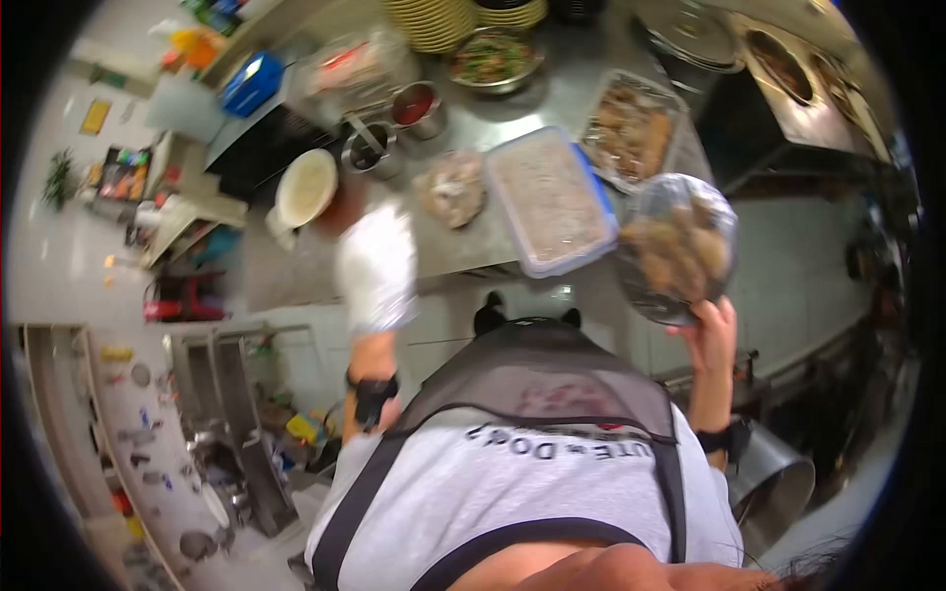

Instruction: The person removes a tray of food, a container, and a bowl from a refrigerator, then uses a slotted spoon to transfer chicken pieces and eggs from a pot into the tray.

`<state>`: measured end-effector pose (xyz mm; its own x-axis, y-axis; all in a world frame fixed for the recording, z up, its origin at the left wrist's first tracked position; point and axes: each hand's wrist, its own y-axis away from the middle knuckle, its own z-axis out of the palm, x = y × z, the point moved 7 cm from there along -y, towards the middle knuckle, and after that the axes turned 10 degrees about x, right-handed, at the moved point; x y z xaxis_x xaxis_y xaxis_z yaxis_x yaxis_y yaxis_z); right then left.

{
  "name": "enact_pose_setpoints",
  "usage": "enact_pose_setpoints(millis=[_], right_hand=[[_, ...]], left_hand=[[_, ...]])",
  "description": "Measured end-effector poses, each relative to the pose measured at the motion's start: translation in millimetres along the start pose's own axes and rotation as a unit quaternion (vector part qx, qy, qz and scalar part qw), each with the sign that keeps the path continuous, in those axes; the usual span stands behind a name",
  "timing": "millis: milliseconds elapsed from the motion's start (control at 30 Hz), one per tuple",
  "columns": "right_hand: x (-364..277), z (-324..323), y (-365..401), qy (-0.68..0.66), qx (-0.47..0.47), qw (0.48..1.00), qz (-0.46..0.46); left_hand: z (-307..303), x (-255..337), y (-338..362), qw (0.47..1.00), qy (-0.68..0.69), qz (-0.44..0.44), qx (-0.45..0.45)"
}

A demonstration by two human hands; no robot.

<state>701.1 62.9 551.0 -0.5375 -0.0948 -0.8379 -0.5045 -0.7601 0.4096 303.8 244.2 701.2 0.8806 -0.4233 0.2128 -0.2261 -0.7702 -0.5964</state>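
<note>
My right hand [711, 330] grips the near rim of a round metal bowl [639, 300] with brown chunks of food [682, 251] in it. It holds this bowl beyond the counter's edge. A whitish plastic covering, like a disposable glove, wraps my left hand [377, 261], which is smeared by motion, so its fingers do not show. Close to that hand are a white bowl [306, 187] and a blurred reddish-brown thing [341, 210]. On the counter between my hands lie a bag of pale food [451, 189] and a blue-rimmed plastic tub [550, 197] with pale contents.
The steel counter [434, 258] also bears a film-covered tray of food [631, 128], a metal container of red sauce [417, 106], another metal container [370, 148] and a bowl of chopped greens [493, 61]. Stacked yellow plates [429, 22] stand behind. A cooking station [808, 128] is at right.
</note>
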Motion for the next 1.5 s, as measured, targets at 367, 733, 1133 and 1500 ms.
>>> enact_pose_setpoints(millis=[367, 733, 1133, 1500], right_hand=[[34, -62, 91, -0.12, 0.287, 0.949, -0.061], [50, -76, 129, -0.222, 0.36, 0.902, -0.083], [-44, -166, 57, -0.106, 0.291, 0.949, -0.059], [-109, -214, -129, -0.098, 0.232, 0.967, -0.039]], left_hand=[[122, 144, -84, 0.897, 0.38, 0.21, -0.079], [170, 223, -43, 0.768, 0.509, 0.222, -0.319], [187, 289, -42, 0.758, 0.577, 0.023, -0.303], [230, 310, -100, 0.797, 0.545, -0.136, -0.221]])
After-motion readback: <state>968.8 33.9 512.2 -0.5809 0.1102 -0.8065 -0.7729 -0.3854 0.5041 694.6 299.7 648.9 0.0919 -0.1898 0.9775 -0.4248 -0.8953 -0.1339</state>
